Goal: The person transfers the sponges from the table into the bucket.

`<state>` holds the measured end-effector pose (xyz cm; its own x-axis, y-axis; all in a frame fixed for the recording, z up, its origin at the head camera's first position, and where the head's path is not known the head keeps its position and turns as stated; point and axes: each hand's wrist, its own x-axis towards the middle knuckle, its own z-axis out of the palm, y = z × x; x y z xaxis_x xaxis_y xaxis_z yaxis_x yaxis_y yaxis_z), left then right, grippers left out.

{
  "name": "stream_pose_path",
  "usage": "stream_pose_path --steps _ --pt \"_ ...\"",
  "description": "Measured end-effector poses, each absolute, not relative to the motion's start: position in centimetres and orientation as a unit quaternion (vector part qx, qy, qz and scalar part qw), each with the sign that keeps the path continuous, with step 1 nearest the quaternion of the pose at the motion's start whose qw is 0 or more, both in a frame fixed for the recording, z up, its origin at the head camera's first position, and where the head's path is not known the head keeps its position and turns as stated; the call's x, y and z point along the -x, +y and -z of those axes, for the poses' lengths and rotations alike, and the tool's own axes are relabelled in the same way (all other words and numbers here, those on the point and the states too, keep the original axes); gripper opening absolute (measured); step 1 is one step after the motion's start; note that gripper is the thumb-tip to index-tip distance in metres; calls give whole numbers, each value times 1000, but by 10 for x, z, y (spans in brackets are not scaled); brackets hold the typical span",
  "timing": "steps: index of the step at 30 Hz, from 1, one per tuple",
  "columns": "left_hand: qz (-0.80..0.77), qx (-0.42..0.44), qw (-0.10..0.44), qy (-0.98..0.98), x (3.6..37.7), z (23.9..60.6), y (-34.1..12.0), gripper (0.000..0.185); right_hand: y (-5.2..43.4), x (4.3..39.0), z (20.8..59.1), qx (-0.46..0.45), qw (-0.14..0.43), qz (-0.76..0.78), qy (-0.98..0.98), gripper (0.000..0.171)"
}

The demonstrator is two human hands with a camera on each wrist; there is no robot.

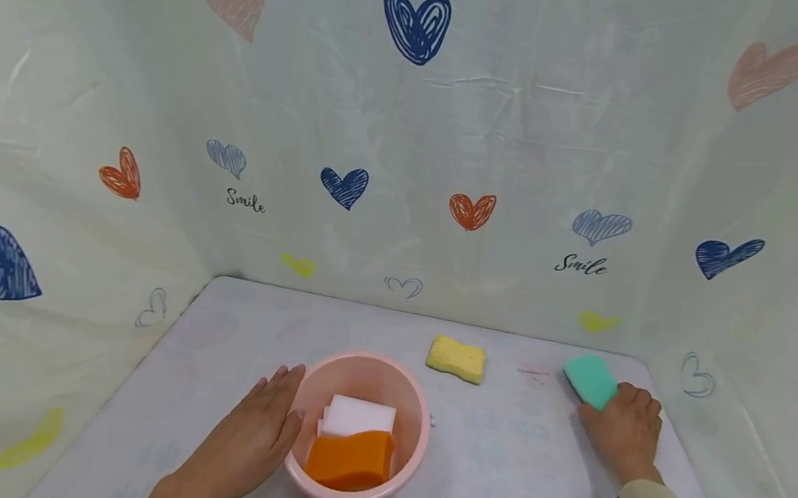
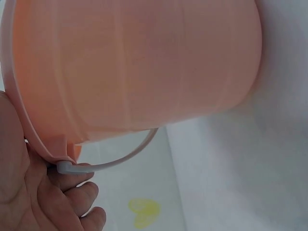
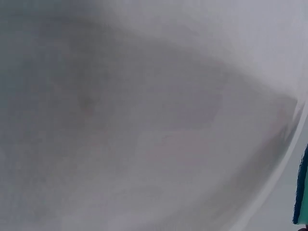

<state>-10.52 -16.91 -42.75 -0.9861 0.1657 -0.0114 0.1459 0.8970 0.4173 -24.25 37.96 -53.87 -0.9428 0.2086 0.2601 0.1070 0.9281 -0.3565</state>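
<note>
Nearest you, your left hand (image 1: 251,440) lies flat against the left wall of the pink bucket (image 1: 410,452), fingers straight, bracing it rather than gripping; the left wrist view shows the thin bail handle (image 2: 122,158) hanging just above your fingertips. The bucket stands on the white table (image 1: 504,482) and holds an orange sponge (image 1: 350,459) with a white sponge (image 1: 358,417) behind it. A braced bucket can slide or tip to the right if you lean into it, since nothing holds its far side.

Your right hand (image 1: 623,430) holds the green sponge (image 1: 589,380) by its near end, pressed on the table close to the right curtain (image 1: 774,332). With so little of it in your fingers, it may twist loose or brush the curtain. The yellow sponge (image 1: 456,358) lies apart, between bucket and green sponge.
</note>
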Motion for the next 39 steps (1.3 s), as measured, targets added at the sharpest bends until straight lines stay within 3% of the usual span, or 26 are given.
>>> stream_pose_path --steps 13,26,33,39 --pt "-157 -109 -7 982 106 426 -171 66 340 238 521 -7 203 -163 -966 69" --pt "-156 -97 8 983 103 425 -169 67 246 215 456 -144 258 -159 -942 63" --pt "-159 -115 -17 980 103 427 -170 64 191 195 417 -210 258 -175 -927 68" --pt "-167 -111 -10 980 104 427 -170 63 148 181 396 -278 208 -188 -919 66"
